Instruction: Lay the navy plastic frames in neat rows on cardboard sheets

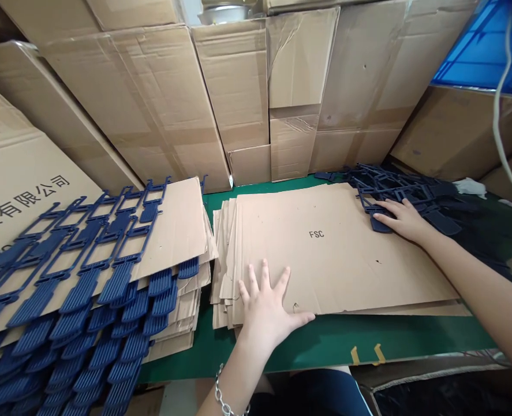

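Note:
My left hand [268, 306] lies with fingers spread on the near edge of a cardboard sheet [299, 231] printed "FSC", the top one of a stack. At the right, my right hand [399, 218] rests over a dark blue plastic frame part [381, 224] at the sheet's far right corner. Its fingers look stretched over the part, and their undersides are hidden. Behind it is a tangled pile of the same dark parts [411, 188]. Blue frame parts [121, 225] with ribbed paddle ends lie in rows on the left stack, layered between cardboard sheets [182, 225].
Large cardboard boxes [152, 98] form a wall behind the green table [333, 341]. A white cable [500, 115] hangs at the right beside a blue sheet [485, 46]. Yellow tape pieces [379, 353] stick to the table's front edge. An open box [437, 381] stands below, at the right.

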Demonstrator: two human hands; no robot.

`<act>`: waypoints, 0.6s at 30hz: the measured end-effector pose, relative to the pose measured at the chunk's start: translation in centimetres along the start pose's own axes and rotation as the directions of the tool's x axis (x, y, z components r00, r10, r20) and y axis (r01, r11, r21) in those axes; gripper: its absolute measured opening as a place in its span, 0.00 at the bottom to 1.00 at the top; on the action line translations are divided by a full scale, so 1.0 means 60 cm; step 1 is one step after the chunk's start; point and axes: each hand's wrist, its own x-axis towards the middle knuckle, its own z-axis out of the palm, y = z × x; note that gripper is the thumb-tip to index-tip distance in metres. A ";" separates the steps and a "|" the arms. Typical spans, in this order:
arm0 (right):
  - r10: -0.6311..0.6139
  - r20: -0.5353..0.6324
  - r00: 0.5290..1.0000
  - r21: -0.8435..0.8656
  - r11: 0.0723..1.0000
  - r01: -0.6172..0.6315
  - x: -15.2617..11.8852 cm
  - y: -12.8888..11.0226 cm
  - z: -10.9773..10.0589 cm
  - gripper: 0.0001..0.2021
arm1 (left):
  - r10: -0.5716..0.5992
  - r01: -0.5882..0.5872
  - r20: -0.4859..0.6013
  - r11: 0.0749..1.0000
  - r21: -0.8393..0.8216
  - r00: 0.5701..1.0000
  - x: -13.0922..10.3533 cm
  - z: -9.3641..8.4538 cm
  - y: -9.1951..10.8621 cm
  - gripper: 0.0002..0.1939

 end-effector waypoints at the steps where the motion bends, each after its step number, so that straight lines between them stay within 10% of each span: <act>1: -0.010 0.014 1.000 0.012 1.000 0.010 0.002 0.007 -0.002 0.29 | -0.006 0.006 0.004 1.000 0.002 1.000 -0.001 0.000 0.001 0.51; 11: 0.137 0.066 0.988 -0.009 0.991 -0.137 -0.002 0.056 -0.026 0.26 | -0.037 0.035 0.058 0.999 0.031 0.998 -0.006 -0.005 -0.019 0.49; 18: 0.148 -0.047 0.988 -0.086 0.985 -0.151 -0.027 0.012 -0.042 0.29 | 0.000 -0.001 0.045 1.000 0.028 0.999 0.002 -0.004 -0.016 0.50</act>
